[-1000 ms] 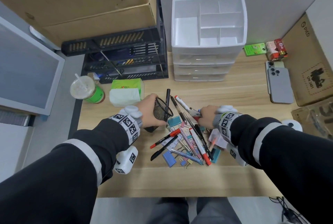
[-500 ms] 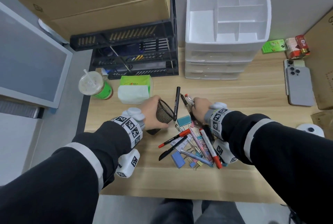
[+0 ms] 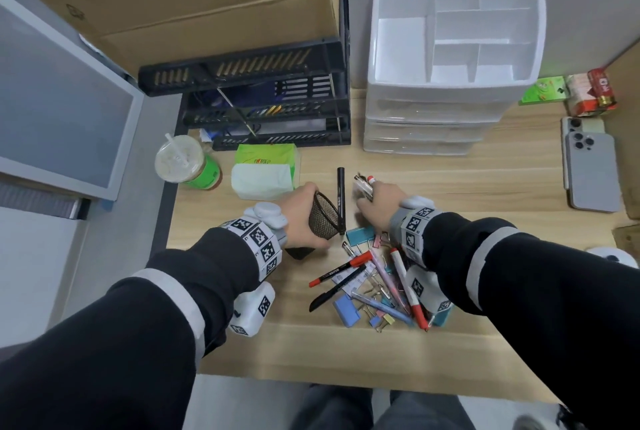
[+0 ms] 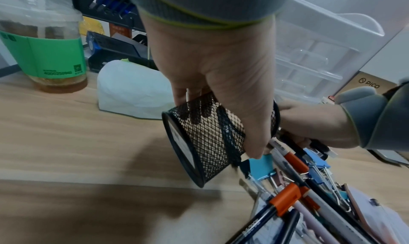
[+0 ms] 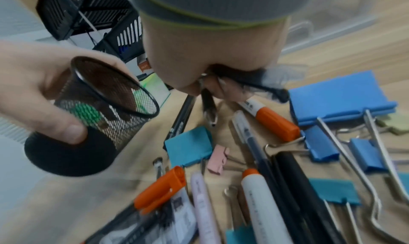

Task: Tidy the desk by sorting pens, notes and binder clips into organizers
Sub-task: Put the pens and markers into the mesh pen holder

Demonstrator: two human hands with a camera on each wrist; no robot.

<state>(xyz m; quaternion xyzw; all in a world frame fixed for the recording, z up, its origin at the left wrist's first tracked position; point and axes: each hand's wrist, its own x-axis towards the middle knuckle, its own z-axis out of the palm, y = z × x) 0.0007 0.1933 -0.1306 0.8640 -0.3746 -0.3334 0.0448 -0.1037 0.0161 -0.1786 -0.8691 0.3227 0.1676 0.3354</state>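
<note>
The bundle of pens point(image 3: 363, 185) sits in the right hand point(image 3: 379, 203), fingers curled round several barrels at once, their tips poking out toward the white drawer organizer point(image 3: 453, 59) at the back of the desk point(image 3: 485, 187). Pens are light and stiff, but smooth plastic barrels slide against each other, so a fistful is best gripped near the middle, tight enough that none slips out endwise. Just beside it the left hand point(image 3: 301, 218) wraps its fingers and thumb round the wall of the black mesh pen cup point(image 3: 323, 216), which is tilted with its mouth toward the right hand; the cup looks empty and light, rigid enough to take a firm squeeze. A black marker point(image 3: 340, 197) lies on the desk between the two hands. Nearer the person lies the remaining heap: orange-capped pens point(image 5: 159, 191), a pink pen, blue binder clips point(image 5: 340, 97), a small pink clip point(image 5: 218, 160) and paper notes point(image 3: 349, 279) underneath. The clips are springy with loose wire handles that snag. Further out stand a tissue pack point(image 3: 265, 170), a drink cup point(image 3: 187, 163) and a phone point(image 3: 592, 173).
</note>
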